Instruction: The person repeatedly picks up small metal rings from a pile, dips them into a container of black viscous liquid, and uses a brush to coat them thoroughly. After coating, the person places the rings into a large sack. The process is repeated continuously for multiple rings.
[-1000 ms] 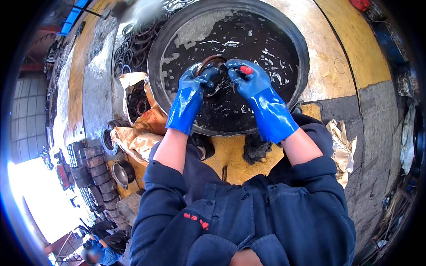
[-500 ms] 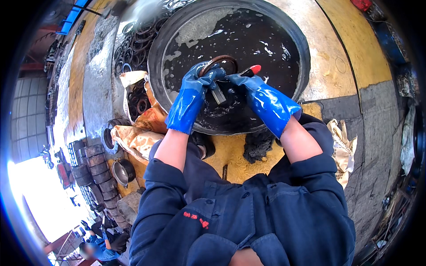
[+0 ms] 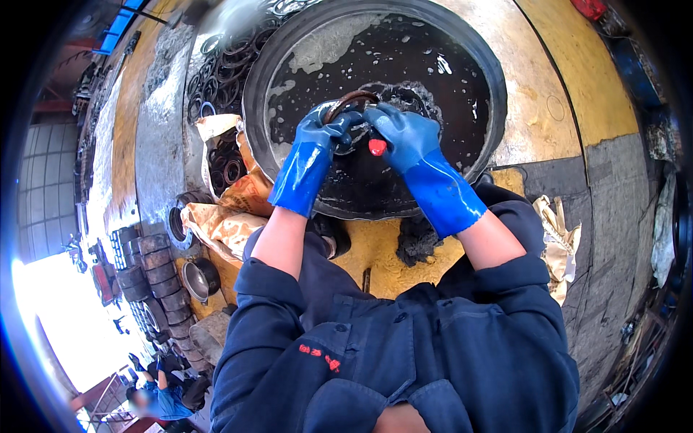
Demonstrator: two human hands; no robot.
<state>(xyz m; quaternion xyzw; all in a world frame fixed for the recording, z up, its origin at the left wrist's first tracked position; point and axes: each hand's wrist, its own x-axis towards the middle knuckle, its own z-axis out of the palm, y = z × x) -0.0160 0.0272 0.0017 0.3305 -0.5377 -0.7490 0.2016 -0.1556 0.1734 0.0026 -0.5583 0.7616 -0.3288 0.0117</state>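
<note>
1. Left hand (image 3: pixel 326 133), in a blue rubber glove, is closed around the near arc of a dark metal ring (image 3: pixel 351 101). The ring is held just above the black liquid, over the middle of the basin.

2. Right hand (image 3: pixel 401 133), gloved the same, is curled tight around a red-tipped tool (image 3: pixel 377 147), probably a brush or scraper. Only the red end shows below the fingers, so the working end cannot be made out. This hand sits just beside the ring, pressed close to the left one.

3. The big round black basin (image 3: pixel 498 79) holds dark, oily-looking liquid with pale foam streaks. It rests on a worn yellow-painted floor (image 3: pixel 548 86).

4. Progress, as a judgement: this one ring looks to be mid-wash. It is wet and dark, out of the liquid, with both hands still on it, so cleaning is not finished.

5. Work left looks large. A heap of similar rings (image 3: pixel 216 76) lies beyond the basin's left rim, and more sit in an open brown paper sack (image 3: pixel 242 191) beside it. Which of these are cleaned and which are waiting cannot be told.

6. Stacked metal cups or bearing shells (image 3: pixel 148 270) stand in rows to the left. A dark rag (image 3: pixel 417 242) lies on the floor near the person's knees.

7. Another person in blue (image 3: pixel 162 400) crouches far off at lower left, well apart.
</note>
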